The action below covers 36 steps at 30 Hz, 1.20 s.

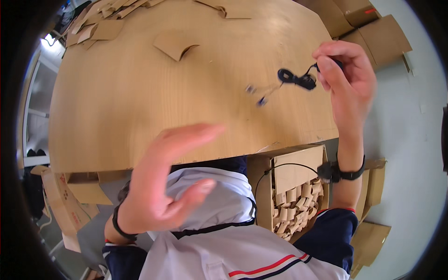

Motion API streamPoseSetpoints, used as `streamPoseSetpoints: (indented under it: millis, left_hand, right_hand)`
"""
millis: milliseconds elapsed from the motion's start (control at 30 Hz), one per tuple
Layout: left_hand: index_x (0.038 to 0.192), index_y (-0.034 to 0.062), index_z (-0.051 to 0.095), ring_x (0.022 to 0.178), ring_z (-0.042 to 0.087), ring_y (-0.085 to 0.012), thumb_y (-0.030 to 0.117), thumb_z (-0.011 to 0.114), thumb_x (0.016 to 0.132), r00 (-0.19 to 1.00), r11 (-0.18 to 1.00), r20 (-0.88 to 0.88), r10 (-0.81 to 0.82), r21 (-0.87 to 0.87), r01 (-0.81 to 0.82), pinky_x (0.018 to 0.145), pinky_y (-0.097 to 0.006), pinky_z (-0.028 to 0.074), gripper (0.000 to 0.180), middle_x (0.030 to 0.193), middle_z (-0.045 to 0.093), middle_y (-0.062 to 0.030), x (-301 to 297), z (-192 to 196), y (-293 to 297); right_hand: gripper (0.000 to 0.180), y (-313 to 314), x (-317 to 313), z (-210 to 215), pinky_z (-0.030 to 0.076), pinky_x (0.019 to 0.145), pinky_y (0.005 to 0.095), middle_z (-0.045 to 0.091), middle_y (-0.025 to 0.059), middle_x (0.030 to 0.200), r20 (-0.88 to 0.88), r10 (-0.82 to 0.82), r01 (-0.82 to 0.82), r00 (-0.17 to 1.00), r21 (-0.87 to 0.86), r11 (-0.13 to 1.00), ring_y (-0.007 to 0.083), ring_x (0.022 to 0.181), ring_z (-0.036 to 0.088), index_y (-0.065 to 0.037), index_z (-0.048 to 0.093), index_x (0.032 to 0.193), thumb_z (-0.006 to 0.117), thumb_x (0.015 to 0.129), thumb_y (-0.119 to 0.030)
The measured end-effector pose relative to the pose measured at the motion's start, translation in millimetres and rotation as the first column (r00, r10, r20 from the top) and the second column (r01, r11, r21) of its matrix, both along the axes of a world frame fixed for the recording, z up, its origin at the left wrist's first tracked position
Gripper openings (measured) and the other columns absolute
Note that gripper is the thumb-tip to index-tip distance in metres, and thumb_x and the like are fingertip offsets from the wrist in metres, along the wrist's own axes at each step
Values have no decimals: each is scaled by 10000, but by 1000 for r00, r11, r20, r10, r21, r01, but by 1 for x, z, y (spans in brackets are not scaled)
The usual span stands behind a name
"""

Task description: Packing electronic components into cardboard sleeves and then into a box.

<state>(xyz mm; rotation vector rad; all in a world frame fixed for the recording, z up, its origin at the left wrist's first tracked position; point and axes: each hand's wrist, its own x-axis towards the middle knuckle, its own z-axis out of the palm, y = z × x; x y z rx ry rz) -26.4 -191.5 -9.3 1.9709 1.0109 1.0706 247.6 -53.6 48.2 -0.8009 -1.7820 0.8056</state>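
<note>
Cable [295,78], black and bundled into a small coil, hung from my right hand [347,81], whose fingers [332,70] were pinched closed on its upper end near a dark plug. From that grip the coil trailed to the left and slightly down, its long axis running roughly sideways above the desk [140,93], with two thin leads ending in small bluish tips [256,94] that were blurred. I could not tell whether those tips touched the wood. My left hand [161,186] was lower and well apart from the cable, its fingers spread open and holding nothing, blurred in the picture, so the right hand was plainly the nearer one. A folded cardboard piece [175,44] lay on the desk beyond the coil, with more flat cardboard pieces [98,25] at the far left edge. Under the desk edge, beside my right wrist, stood an open box of cardboard rolls [296,205].
</note>
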Motion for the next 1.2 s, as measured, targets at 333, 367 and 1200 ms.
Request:
streamPoseSetpoints:
  millis: [333, 367, 1200]
  left_hand:
    - [1226, -35, 470, 971, 547, -123, 235, 475, 1020, 607, 915, 778, 162, -349, 202, 870, -273, 437, 340, 1088, 574, -85, 55, 9, 9]
    - [1188, -24, 484, 864, 523, -65, 208, 461, 1031, 486, 949, 862, 145, -260, 179, 799, -219, 444, 281, 981, 564, -37, 59, 7, 11]
    - [1111, 0, 586, 915, 596, -361, 145, 580, 920, 952, 979, -298, 69, -164, -122, 852, -427, 462, 240, 990, 633, -162, -8, 37, 27]
  right_hand:
    - [438, -62, -66, 12, 434, 476, 191, 579, 146, 958, -35, 126, -125, 991, 35, 992, 83, 606, 508, 24, 541, 1066, 787, 798, -220]
    - [438, -63, -65, 9, 434, 476, 191, 579, 146, 958, -38, 134, -132, 990, 34, 991, 83, 606, 508, 24, 541, 1066, 787, 798, -220]
    - [305, -51, -67, -5, 531, 844, 459, 624, 297, 1053, -51, 262, -250, 964, 169, 953, 371, 950, 651, 8, 525, 1163, 591, 968, -217]
